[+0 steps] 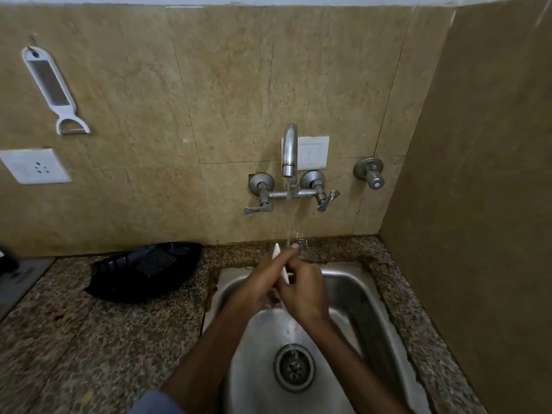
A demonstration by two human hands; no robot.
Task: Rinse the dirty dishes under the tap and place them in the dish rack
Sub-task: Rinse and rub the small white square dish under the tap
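Both hands are on one thin white utensil (282,265): our left hand (263,282) pinches near its upper end, our right hand (301,289) wraps the lower part, right under the tap stream (289,222). Looks light, stiff and wet-slick, so we'd grip the lower part firmly.

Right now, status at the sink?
Left hand and right hand both gripping a thin white utensil under running tap. Black dish rack left of sink, nothing blocking.
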